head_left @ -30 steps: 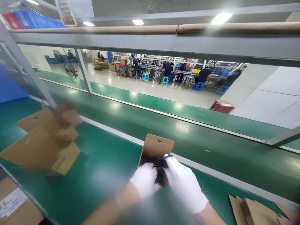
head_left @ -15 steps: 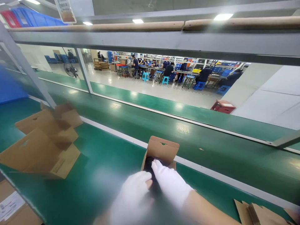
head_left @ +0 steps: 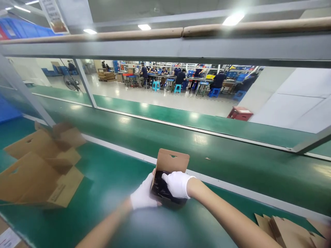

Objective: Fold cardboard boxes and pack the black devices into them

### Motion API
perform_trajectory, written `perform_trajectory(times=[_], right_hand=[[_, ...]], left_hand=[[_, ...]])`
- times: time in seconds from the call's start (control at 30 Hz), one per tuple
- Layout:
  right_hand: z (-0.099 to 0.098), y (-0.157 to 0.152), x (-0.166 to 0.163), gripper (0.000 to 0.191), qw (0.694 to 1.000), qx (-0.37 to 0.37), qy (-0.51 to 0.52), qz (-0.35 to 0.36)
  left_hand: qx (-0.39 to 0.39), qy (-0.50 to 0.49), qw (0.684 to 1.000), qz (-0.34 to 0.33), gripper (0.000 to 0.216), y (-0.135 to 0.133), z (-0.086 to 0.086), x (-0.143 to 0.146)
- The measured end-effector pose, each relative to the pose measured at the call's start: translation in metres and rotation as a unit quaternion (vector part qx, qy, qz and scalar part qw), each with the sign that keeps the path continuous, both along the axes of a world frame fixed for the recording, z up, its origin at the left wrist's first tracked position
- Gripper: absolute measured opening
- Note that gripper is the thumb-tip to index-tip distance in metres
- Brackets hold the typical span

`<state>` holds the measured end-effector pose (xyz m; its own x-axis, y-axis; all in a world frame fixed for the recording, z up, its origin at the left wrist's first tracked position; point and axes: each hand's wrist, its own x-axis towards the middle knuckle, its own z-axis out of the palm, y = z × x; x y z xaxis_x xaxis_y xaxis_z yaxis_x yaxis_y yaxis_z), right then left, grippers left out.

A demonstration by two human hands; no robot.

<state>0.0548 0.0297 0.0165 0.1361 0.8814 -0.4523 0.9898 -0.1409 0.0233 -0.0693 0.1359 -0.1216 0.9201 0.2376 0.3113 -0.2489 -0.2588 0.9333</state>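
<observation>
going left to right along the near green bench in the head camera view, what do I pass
Open cardboard boxes → left hand → small cardboard box holding a black item → right hand → flattened cardboard pieces.

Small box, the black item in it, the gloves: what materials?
Small box: plain brown cardboard, matte, with a punched hang slot. Black item: glossy highlights, probably plastic or a plastic bag. Gloves on left hand and right hand: white, matte, likely knit fabric.

Bright, even overhead lighting from ceiling lamps (head_left: 232,19); pale glare patches on the green belt (head_left: 201,139) beyond the hands. Cardboard boxes (head_left: 38,165) left of the hands blurred; frame edges bowed, foreground smeared.
</observation>
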Motion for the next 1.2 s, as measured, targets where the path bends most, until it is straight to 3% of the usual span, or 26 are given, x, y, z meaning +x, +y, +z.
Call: perform_trajectory(times=[0.1,0.2,0.27,0.33,0.43,0.47,0.53,0.63,0.7,0.77,0.87,0.97,1.2], right_hand=[[0.003,-0.033,-0.004,0.031,0.995,0.093,0.012,0.015],[0.000,-0.090,0.003,0.026,0.968,0.224,0.109,0.021],[-0.002,-0.133,0.017,0.033,0.959,0.257,0.119,-0.014],[-0.002,-0.175,0.034,0.041,0.961,0.253,0.071,-0.087],[0.006,-0.235,0.066,0.046,0.950,0.177,-0.013,-0.256],[0.009,-0.255,0.078,0.046,0.935,0.143,-0.035,-0.324],[0.015,-0.298,0.103,0.044,0.874,0.091,-0.070,-0.472],[0.011,-0.361,0.139,0.035,0.786,0.063,-0.095,-0.608],[0.002,-0.395,0.160,0.034,0.737,0.056,-0.096,-0.666],[-0.011,-0.418,0.176,0.038,0.692,0.047,-0.098,-0.713],[-0.025,-0.437,0.192,0.044,0.643,0.038,-0.099,-0.759],[-0.033,-0.446,0.197,0.045,0.623,0.050,-0.088,-0.775],[-0.036,-0.460,0.195,0.043,0.613,0.085,-0.071,-0.782]], left_hand=[[0.001,-0.005,1.000,0.016,0.100,-0.006,0.009,0.010],[-0.038,-0.020,0.999,0.005,0.093,-0.005,0.014,0.039],[-0.050,-0.021,0.998,0.011,0.096,0.003,0.012,0.067],[-0.016,0.010,0.998,0.063,0.102,0.015,0.006,0.098],[0.015,0.073,0.990,0.117,0.096,0.032,-0.002,0.143],[0.029,0.097,0.986,0.133,0.089,0.035,-0.003,0.155],[0.057,0.143,0.970,0.186,0.085,0.036,-0.004,0.171],[0.120,0.147,0.928,0.319,0.104,0.025,-0.004,0.170],[0.188,0.096,0.890,0.405,0.101,0.011,-0.004,0.158],[0.219,0.055,0.877,0.423,0.095,-0.004,0.000,0.144],[0.228,0.045,0.892,0.388,0.089,-0.022,0.012,0.128],[0.238,0.031,0.896,0.374,0.086,-0.030,0.025,0.120],[0.204,0.031,0.925,0.318,0.074,-0.052,0.045,0.111]])
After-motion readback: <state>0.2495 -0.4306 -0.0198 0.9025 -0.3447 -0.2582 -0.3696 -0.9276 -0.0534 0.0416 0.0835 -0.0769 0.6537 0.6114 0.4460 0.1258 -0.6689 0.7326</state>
